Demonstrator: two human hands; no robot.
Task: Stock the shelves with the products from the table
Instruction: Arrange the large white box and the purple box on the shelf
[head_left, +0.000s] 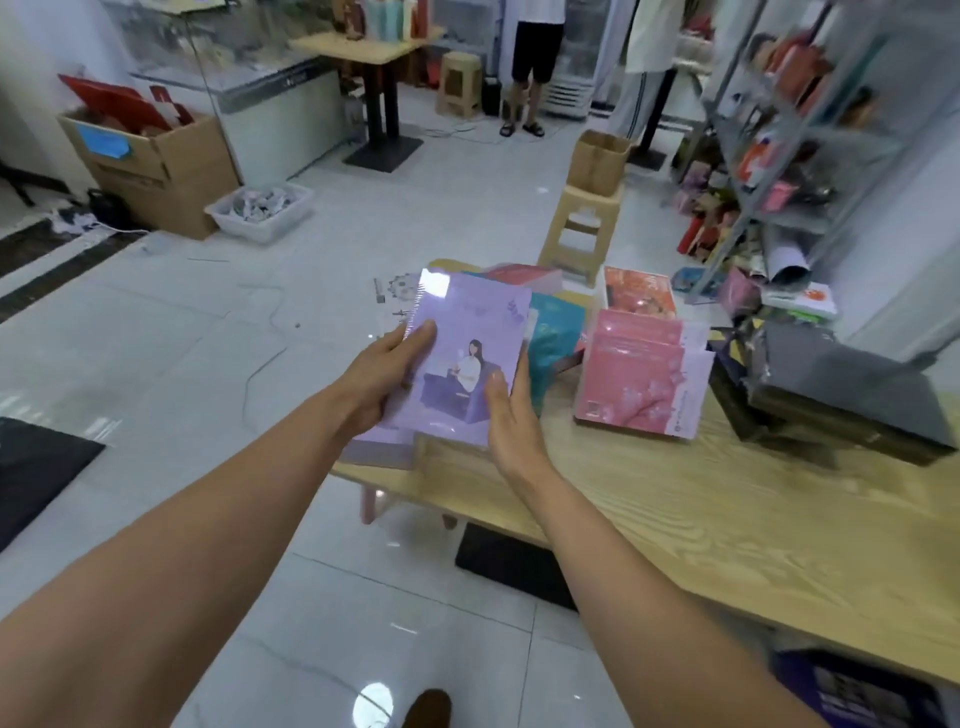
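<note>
A stack of flat purple packs with a seated figure printed on the front is lifted above the left end of the wooden table. My left hand grips the stack's left edge, thumb on top. My right hand holds its right edge, thumb on the front. More purple packs lie on the table beneath. Beside them are teal packs, a pink stack and an orange box. The metal shelves stand at the far right, filled with products.
Grey-wrapped dark boxes sit on the table's right. A beige stool carrying a cardboard box stands between table and shelves. A large carton and a white bin are on the floor at left. Two people stand at the back.
</note>
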